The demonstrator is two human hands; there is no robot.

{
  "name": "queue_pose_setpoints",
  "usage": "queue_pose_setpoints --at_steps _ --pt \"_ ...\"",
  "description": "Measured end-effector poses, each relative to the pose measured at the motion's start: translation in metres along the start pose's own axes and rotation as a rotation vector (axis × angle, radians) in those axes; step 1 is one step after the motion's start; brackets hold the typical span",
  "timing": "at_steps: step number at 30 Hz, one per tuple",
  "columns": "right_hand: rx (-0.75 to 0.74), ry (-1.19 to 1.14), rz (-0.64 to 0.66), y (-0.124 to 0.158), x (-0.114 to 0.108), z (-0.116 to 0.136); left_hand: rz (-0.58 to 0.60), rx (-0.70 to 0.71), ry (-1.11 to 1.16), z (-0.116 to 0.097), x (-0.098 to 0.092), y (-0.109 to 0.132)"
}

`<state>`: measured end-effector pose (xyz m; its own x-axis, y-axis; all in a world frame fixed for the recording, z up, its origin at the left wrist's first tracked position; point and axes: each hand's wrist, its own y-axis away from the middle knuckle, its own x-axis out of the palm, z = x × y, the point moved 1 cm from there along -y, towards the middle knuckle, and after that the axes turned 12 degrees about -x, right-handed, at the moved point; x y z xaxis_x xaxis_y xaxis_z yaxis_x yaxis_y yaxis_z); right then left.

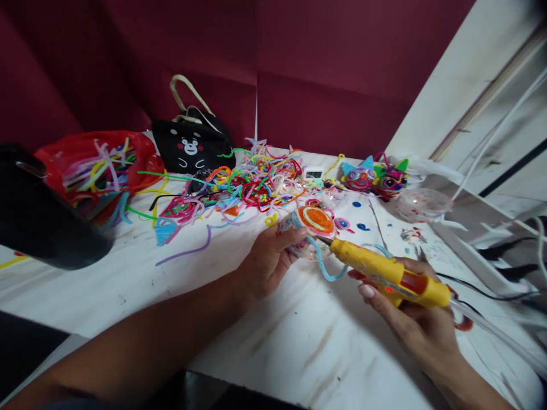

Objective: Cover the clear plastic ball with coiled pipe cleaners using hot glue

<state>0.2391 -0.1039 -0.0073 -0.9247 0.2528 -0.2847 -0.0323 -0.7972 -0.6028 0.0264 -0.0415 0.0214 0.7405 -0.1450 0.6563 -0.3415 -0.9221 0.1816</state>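
My left hand [273, 256] grips a rounded pipe-cleaner craft piece [315, 221], which has an orange disc ringed in pink on top and a clear-looking body. A light blue pipe cleaner [328, 275] hangs in a loop from its side. My right hand [410, 313] is wrapped around a yellow glue gun [376, 266] with a small red light lit. The gun's dark nozzle points at the craft piece, touching or very close to the blue strand. A clear glue stick [482, 320] sticks out of the gun's back end.
Loose pipe cleaners [265, 176] lie heaped behind my left hand. A red bag [145, 154] of pipe cleaners and a black bag [190, 145] stand further left. Two finished-looking animal heads [391, 179], a clear bowl [423, 205] and a white tray [482, 256] are at right.
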Motion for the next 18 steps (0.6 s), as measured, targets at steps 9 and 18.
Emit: queue_pose_setpoints --at_steps 9,18 --pt "0.034 -0.117 0.026 0.0042 0.0027 -0.0036 0.036 -0.009 0.011 0.0018 0.0021 0.0007" --pt "-0.091 0.028 0.128 -0.0002 -0.0021 -0.0039 0.036 -0.043 0.043 0.0027 0.0018 0.0016"
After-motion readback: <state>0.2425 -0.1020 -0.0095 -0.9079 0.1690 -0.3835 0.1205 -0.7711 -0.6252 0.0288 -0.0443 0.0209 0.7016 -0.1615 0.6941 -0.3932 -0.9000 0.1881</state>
